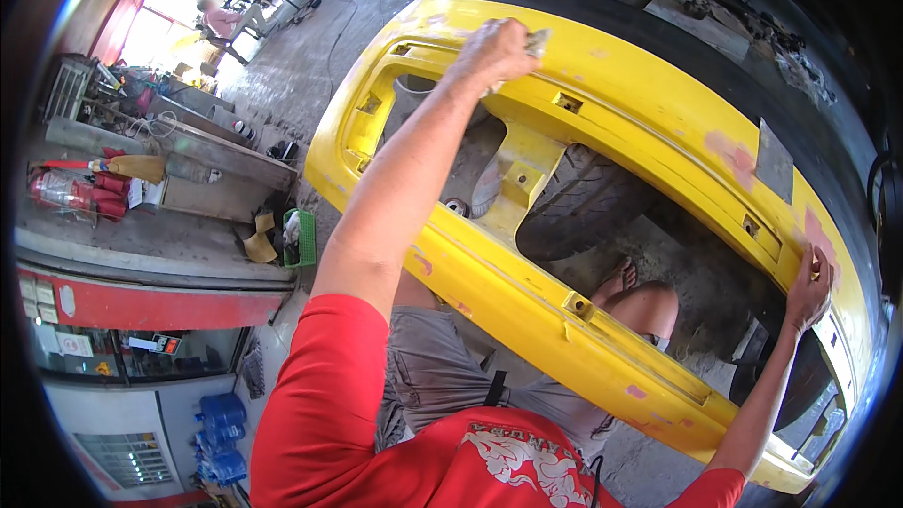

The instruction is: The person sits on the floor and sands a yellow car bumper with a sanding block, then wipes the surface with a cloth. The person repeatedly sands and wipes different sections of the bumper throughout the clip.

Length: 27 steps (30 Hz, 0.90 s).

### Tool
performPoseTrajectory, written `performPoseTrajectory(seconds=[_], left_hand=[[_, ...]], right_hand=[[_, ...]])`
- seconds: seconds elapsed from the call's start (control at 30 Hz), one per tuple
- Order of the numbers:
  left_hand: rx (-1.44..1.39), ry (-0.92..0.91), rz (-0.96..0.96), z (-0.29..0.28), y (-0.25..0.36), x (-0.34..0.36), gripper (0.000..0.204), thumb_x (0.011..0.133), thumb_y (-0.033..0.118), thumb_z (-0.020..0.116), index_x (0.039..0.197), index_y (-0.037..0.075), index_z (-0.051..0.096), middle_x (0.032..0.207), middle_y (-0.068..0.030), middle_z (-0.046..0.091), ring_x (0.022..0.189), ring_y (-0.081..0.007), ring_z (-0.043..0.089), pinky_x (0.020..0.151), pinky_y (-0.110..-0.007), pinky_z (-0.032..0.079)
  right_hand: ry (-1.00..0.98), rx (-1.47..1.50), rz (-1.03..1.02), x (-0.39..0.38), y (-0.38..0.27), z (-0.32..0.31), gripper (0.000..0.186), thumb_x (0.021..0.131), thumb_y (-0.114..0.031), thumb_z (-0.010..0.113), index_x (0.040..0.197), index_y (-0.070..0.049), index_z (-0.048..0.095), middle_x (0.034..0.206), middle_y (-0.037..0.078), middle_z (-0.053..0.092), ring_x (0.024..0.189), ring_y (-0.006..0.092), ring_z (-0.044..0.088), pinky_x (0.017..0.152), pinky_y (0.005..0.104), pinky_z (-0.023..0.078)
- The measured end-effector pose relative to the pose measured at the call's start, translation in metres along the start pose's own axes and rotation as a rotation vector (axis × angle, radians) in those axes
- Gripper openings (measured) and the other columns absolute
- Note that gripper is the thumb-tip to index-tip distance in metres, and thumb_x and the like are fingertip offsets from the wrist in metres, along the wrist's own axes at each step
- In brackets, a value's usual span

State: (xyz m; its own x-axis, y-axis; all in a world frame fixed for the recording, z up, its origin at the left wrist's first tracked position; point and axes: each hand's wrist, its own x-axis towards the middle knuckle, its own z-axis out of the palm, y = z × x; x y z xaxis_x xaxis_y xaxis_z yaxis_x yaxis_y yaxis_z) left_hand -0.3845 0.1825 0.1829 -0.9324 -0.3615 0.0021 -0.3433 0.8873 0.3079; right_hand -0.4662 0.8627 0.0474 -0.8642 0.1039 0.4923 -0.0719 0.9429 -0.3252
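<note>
A yellow car bumper [658, 136] with pinkish patches spans the view in front of me, over my lap. My left hand [494, 52] is closed around a folded greyish piece of sandpaper [537, 43], pressed against the bumper's far upper surface. At the right, my right hand [809, 293] grips the bumper's inner edge, beside a large pinkish patch [819, 233]; part of its fingers is hidden. Through the openings in the bumper I see a dark tyre [588, 207] and my bare foot [616, 277].
A long black curved part [621, 19] lies beyond the bumper, with a grey flat piece [775, 162] against it. To the left stand a green basket [300, 237], a broom [136, 166] and blue water jugs [221, 423]. Another person [222, 19] sits far off at upper left.
</note>
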Motion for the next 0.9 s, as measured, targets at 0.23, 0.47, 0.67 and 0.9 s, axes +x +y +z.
performPoseTrajectory(seconds=[0.23, 0.47, 0.67, 0.9], left_hand=[[0.017, -0.02, -0.069, -0.006, -0.005, -0.002, 0.031, 0.086, 0.03, 0.083, 0.104, 0.006, 0.082, 0.103, -0.0188, 0.082, 0.093, -0.0298, 0.081, 0.087, -0.045, 0.063], [0.044, 0.005, 0.006, 0.007, 0.007, -0.002, 0.032, 0.087, 0.032, 0.084, 0.102, 0.004, 0.08, 0.096, -0.0163, 0.082, 0.086, -0.0257, 0.08, 0.084, -0.043, 0.063], [0.049, -0.019, -0.031, 0.002, 0.0, 0.006, 0.031, 0.088, 0.031, 0.085, 0.104, 0.005, 0.08, 0.095, -0.0141, 0.08, 0.081, -0.0217, 0.077, 0.079, -0.039, 0.063], [0.032, -0.014, -0.029, 0.004, -0.002, 0.007, 0.036, 0.082, 0.028, 0.085, 0.113, 0.009, 0.083, 0.109, -0.0205, 0.081, 0.101, -0.0308, 0.08, 0.093, -0.043, 0.061]], right_hand=[[-0.023, 0.006, 0.02, 0.001, -0.002, -0.002, 0.037, 0.105, -0.048, 0.071, 0.124, -0.018, 0.082, 0.092, 0.002, 0.067, 0.085, 0.0206, 0.067, 0.077, 0.0392, 0.053], [-0.011, 0.024, 0.003, 0.0, -0.006, -0.003, 0.035, 0.107, -0.043, 0.071, 0.121, -0.013, 0.081, 0.091, 0.005, 0.065, 0.081, 0.019, 0.062, 0.073, 0.0372, 0.051], [-0.039, -0.007, 0.03, 0.001, -0.006, -0.005, 0.033, 0.105, -0.044, 0.072, 0.121, -0.017, 0.082, 0.091, 0.003, 0.067, 0.083, 0.0209, 0.066, 0.076, 0.0388, 0.053], [-0.014, -0.001, 0.03, -0.002, -0.01, -0.006, 0.037, 0.106, -0.047, 0.07, 0.122, -0.016, 0.082, 0.093, 0.005, 0.068, 0.084, 0.0223, 0.066, 0.075, 0.0401, 0.052]])
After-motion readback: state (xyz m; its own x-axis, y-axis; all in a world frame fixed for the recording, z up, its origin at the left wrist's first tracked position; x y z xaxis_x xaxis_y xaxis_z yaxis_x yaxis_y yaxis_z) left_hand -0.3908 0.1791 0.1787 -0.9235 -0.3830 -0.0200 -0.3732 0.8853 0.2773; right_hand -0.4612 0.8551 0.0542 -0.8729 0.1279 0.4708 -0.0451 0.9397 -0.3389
